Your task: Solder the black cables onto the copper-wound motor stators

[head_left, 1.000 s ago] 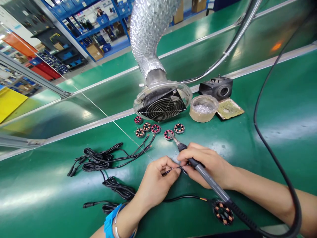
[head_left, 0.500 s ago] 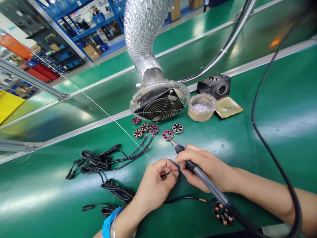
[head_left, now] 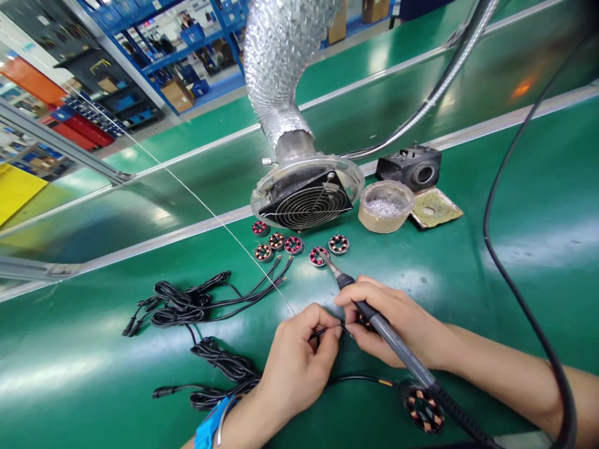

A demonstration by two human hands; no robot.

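Note:
My left hand [head_left: 306, 355] pinches the end of a thin black cable [head_left: 319, 333], its fingertips close to my right hand. A soldering iron [head_left: 397, 340] lies across my right hand [head_left: 397, 318], gripped in its fingers, with the tip pointing up and left over a pink-and-black coil ring [head_left: 319, 256]. Whether the tip touches that ring I cannot tell. Part of another coil ring [head_left: 363, 320] shows between my right fingers, mostly hidden by them and the iron. Below the hands, a cable with coloured wire ends [head_left: 384, 382] lies beside a larger-looking coil ring [head_left: 423, 409].
Several coil rings [head_left: 276, 241] lie under the fume extractor hood [head_left: 309, 193]. Bundled black cables [head_left: 182, 305] are at the left. A round tub [head_left: 386, 209], a yellow sponge [head_left: 435, 209] and a black holder [head_left: 409, 167] stand behind. The iron's cord [head_left: 503, 268] loops at the right.
The view has shifted slightly. Both hands remain close together at the cable end, and a coil ring now shows between my right fingers.

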